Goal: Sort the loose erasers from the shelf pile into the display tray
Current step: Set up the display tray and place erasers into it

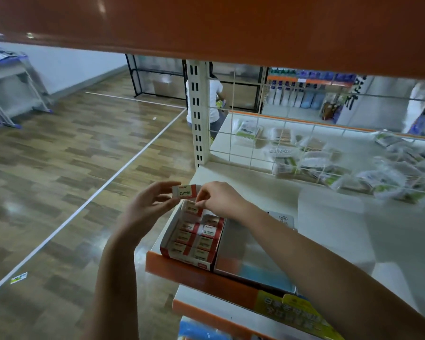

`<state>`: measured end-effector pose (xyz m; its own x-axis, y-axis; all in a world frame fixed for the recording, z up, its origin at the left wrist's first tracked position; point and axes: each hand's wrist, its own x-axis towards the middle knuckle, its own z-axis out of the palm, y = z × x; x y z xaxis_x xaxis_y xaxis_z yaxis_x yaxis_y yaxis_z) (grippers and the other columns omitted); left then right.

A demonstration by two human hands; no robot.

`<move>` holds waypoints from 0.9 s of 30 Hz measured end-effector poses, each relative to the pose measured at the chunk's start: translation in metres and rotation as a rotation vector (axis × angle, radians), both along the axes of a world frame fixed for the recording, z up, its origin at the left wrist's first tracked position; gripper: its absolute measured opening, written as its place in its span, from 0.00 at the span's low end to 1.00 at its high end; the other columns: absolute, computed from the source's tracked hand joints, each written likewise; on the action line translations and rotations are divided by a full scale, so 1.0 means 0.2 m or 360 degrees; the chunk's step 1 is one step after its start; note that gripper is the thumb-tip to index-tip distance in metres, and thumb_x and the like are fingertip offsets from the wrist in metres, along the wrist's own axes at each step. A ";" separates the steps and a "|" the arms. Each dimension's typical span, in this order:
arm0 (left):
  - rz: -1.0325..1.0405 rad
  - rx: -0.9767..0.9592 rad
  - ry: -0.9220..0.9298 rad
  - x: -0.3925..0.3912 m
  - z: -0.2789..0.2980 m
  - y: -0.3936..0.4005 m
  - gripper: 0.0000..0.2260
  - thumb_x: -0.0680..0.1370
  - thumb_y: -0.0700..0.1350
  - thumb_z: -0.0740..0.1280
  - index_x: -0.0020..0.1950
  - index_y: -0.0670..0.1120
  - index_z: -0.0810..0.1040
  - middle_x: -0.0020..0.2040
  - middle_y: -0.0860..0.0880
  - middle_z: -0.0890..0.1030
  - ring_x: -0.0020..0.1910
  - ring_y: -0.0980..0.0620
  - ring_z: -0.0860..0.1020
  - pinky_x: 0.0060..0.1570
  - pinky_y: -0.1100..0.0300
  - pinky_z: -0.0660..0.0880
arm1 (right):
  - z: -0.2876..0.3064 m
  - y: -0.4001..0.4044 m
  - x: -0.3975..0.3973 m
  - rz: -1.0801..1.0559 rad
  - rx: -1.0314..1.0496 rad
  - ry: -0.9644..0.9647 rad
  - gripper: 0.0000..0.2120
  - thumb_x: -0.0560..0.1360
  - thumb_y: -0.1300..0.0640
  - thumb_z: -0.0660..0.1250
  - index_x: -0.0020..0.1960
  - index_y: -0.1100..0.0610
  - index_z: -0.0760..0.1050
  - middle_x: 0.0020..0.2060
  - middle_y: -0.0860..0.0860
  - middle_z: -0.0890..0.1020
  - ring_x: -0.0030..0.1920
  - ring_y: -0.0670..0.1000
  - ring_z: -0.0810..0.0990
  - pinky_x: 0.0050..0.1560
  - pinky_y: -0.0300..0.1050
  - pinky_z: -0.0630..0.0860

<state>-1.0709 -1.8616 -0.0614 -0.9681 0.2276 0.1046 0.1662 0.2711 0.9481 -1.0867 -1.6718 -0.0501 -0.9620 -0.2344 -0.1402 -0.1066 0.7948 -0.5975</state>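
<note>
We pinch one 2B eraser (pixel 184 191) between left hand (pixel 145 209) and right hand (pixel 219 198) fingertips, label up, above the display tray (pixel 172 251), presumably orienting it to match the rows.

Wood-look floor (pixel 59 168) w/ white line (pixel 123 168), white wall (pixel 71 62), orange-edged shelving (pixel 206 25).

Display tray (pixel 166 250) of erasers (pixel 207 230) at shelf (pixel 255 182) front-left corner; packets (pixel 287 153) behind mesh.
</note>
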 end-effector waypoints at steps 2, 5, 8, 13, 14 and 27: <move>0.0008 0.0026 0.0000 0.00 0.00 0.00 0.14 0.73 0.40 0.70 0.55 0.55 0.78 0.53 0.51 0.82 0.52 0.50 0.79 0.54 0.55 0.76 | -0.01 0.00 0.00 0.0020 0.0043 -0.0015 0.07 0.76 0.54 0.67 0.51 0.56 0.79 0.49 0.51 0.81 0.49 0.49 0.78 0.51 0.46 0.76; 0.0016 0.0048 0.0011 0.00 0.01 -0.01 0.14 0.73 0.40 0.70 0.54 0.56 0.78 0.52 0.52 0.82 0.53 0.50 0.79 0.54 0.55 0.75 | -0.03 -0.02 0.01 0.0052 0.0125 -0.0009 0.08 0.76 0.52 0.67 0.50 0.56 0.78 0.49 0.51 0.81 0.49 0.50 0.78 0.52 0.49 0.77; 0.0012 0.0072 0.0014 0.00 0.01 -0.01 0.14 0.73 0.40 0.70 0.54 0.57 0.78 0.52 0.52 0.82 0.52 0.51 0.79 0.54 0.56 0.75 | -0.03 -0.02 0.01 0.0070 0.0202 0.0012 0.08 0.75 0.52 0.67 0.49 0.55 0.77 0.49 0.51 0.81 0.49 0.51 0.78 0.51 0.49 0.77; -0.0023 -0.0024 0.0039 -0.02 0.01 -0.01 0.14 0.73 0.41 0.70 0.53 0.59 0.78 0.50 0.53 0.83 0.51 0.54 0.80 0.52 0.58 0.75 | -0.05 -0.03 0.01 0.0087 0.0306 0.0007 0.09 0.76 0.52 0.67 0.50 0.57 0.79 0.47 0.52 0.81 0.47 0.52 0.80 0.49 0.49 0.78; -0.0034 -0.0074 0.0053 -0.03 0.01 -0.01 0.14 0.73 0.41 0.71 0.52 0.59 0.78 0.49 0.54 0.83 0.50 0.55 0.80 0.51 0.59 0.76 | -0.05 -0.03 0.01 0.0100 0.0317 0.0017 0.09 0.76 0.53 0.67 0.50 0.58 0.79 0.47 0.53 0.81 0.47 0.53 0.79 0.50 0.50 0.78; -0.0435 -0.0863 0.0110 -0.14 0.04 0.28 0.12 0.76 0.43 0.67 0.59 0.50 0.77 0.46 0.55 0.79 0.42 0.60 0.77 0.36 0.71 0.74 | 0.04 0.27 0.00 -0.0159 0.0271 0.0262 0.15 0.75 0.56 0.66 0.61 0.56 0.75 0.58 0.52 0.78 0.57 0.50 0.76 0.57 0.43 0.72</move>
<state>-1.0990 -1.8056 -0.0532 -0.8621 0.5055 -0.0351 0.3543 0.6509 0.6714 -1.0870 -1.6188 -0.0428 -0.9923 -0.1234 -0.0092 -0.1071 0.8939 -0.4352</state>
